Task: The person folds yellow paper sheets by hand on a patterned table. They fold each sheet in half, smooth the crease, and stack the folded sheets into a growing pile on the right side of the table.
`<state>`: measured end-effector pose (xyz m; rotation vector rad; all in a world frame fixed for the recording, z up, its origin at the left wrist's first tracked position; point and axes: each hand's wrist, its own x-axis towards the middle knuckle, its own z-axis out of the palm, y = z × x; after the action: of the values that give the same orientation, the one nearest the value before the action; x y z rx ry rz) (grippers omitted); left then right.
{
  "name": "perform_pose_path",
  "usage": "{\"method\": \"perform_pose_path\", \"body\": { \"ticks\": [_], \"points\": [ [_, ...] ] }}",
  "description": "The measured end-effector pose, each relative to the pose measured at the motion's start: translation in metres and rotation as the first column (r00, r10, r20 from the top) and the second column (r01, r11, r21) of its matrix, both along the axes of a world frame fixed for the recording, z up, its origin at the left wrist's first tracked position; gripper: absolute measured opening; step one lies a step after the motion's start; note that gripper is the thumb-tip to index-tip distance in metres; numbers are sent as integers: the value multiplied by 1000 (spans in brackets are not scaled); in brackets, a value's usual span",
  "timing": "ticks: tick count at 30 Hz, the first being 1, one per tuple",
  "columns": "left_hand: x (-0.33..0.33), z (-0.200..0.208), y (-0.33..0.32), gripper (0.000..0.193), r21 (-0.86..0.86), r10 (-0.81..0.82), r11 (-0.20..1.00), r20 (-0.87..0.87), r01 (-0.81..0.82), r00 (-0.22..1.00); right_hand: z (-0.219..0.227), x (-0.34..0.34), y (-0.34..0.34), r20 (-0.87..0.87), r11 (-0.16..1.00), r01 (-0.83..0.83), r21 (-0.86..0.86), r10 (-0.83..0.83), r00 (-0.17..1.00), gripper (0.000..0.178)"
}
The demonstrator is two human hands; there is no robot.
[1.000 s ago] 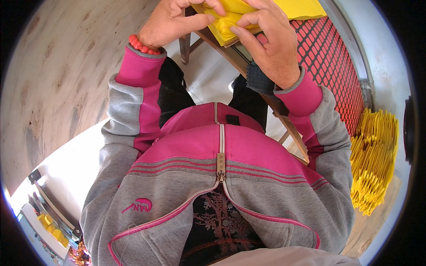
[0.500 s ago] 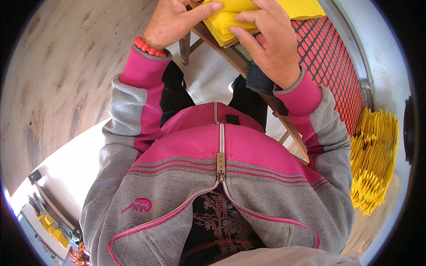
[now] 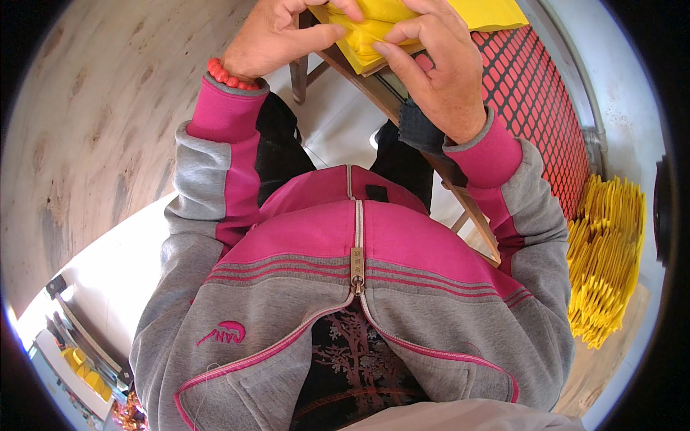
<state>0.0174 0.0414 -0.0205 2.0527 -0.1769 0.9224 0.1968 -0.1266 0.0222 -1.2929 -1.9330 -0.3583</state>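
At the top edge lies a yellow folded sheet, paper or thin cloth, creased along its near side. My right hand pinches that near fold between thumb and forefinger. On the other side, my left hand has thumb and forefinger spread apart, their tips at the sheet's left edge; its other fingers are partly cut off by the frame. A red bead bracelet circles my left wrist. Beneath the sheet is a narrow wooden stand or table, with another flat yellow sheet farther right.
A red and black perforated panel stands right of my right hand. Beyond my right elbow is a tall pile of yellow folded pieces. A wood-grained surface fills the left side. Dark ribbed cloth hangs below my right hand.
My left hand has shifted slightly left, and its thumb has come down off the top of the fold. The right hand keeps nearly the same place, its forefinger closer to the thumb.
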Motion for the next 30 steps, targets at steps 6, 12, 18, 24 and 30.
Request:
{"method": "perform_pose_path", "body": {
  "ticks": [6, 12, 18, 24, 30],
  "points": [
    [1, 6, -11, 8, -331, -97, 942, -92, 61, 991, -2, 1, 2, -39, 1000, -20, 4, 20, 999, 25],
    [2, 3, -18, 2, -555, -33, 831, -87, -21, 996, 2, 0, -1, -33, 1000, 9, 4, -9, 999, 28],
    [5, -9, -14, 2, -517, -12, 856, -53, -17, 999, 2, 0, -1, 14, 1000, 0, 15, -1, 1000, 22],
    [3, -7, -13, 3, -473, -7, 881, -77, -31, 997, 0, 1, -3, 49, 999, 22, -31, -20, 999, 17],
    [4, -7, -14, 2, -500, -30, 866, -67, -7, 997, 0, 1, -1, 14, 999, 15, -31, -14, 1000, 17]
  ]
}}
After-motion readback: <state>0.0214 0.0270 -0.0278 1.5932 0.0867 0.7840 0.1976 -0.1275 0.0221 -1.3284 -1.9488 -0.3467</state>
